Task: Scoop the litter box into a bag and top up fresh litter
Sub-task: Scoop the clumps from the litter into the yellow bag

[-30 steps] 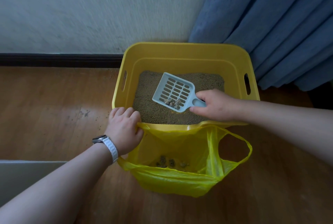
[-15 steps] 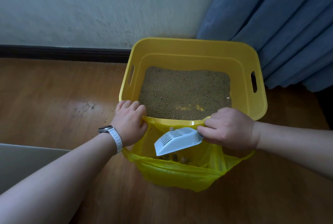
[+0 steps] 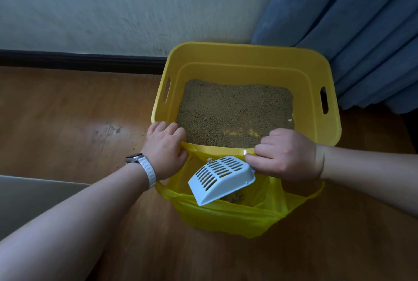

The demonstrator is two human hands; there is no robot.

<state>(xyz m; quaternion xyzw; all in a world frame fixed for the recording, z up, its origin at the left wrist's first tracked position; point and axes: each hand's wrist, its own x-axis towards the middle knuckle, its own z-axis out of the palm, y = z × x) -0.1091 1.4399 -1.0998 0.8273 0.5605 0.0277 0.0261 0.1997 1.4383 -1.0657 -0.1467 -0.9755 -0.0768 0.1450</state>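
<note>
So the setup is a wooden floor (image 3: 67,127) with a few dark specks and scuffs near the box, a pale wall (image 3: 113,4) with a dark baseboard (image 3: 79,61) along the bottom, and a blue curtain (image 3: 362,32) hanging in the right corner. A grey flat edge of something (image 3: 27,197) pokes in at the lower left; can't tell what it is.

The yellow litter box (image 3: 246,59) sits on the floor against the wall, with brown litter (image 3: 235,108) inside and a thin bare patch near the front. A yellow bag (image 3: 226,217) hangs off the near rim. The left hand (image 3: 165,147), watch (image 3: 142,165) on the wrist, is clenched on the bag's edge at the box's front left corner. The right hand (image 3: 289,154) has its grip closed around the handle of the white slotted scoop (image 3: 221,179), which is flipped slots-up over the bag mouth, with clumps (image 3: 235,197) visible below it.

Compared with half a second back, the scoop is tipped further over, and a second ago it was level over the litter holding clumps.
</note>
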